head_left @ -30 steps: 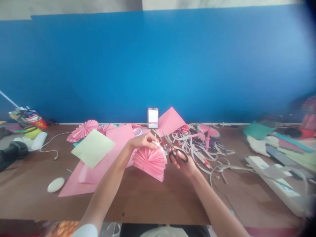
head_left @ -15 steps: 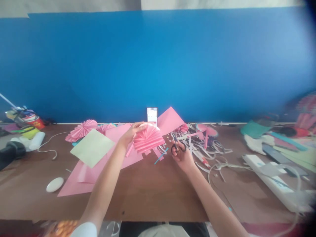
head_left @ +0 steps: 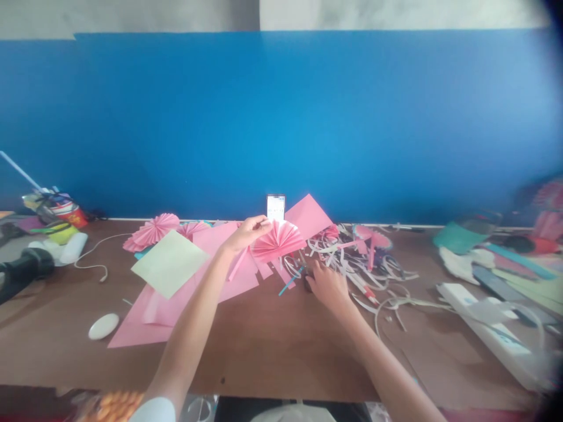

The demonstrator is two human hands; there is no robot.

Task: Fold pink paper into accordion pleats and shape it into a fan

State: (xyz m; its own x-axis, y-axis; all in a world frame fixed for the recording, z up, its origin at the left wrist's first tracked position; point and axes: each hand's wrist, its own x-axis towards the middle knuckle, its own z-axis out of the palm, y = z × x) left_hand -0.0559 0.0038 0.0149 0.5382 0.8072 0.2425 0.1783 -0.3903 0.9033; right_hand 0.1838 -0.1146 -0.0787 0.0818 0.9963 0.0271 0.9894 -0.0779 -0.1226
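My left hand [head_left: 247,233] is closed, its fingertips pinching the upper left edge of a pink pleated paper fan [head_left: 278,241] held over the table. Lower and to the right, my right hand [head_left: 328,284] is turned palm down near the tabletop. Its fingers are around a pair of black scissors [head_left: 308,282]; only part of a handle shows and the blades are hidden or blurred. A thin blue strip [head_left: 290,282] lies just left of the scissors. Behind the fan a phone [head_left: 275,207] with a lit screen stands upright.
Pink paper sheets [head_left: 237,284] and a pale green square [head_left: 170,264] spread at left, near more pleated fans [head_left: 156,230]. White paper strips [head_left: 347,264] pile up at right. A white power strip [head_left: 484,331] with cables lies far right, a white oval object [head_left: 104,326] at left.
My right hand has turned from palm up to palm down over the scissors and lowered slightly. The fan has tilted, so its pleats now spread towards the camera.
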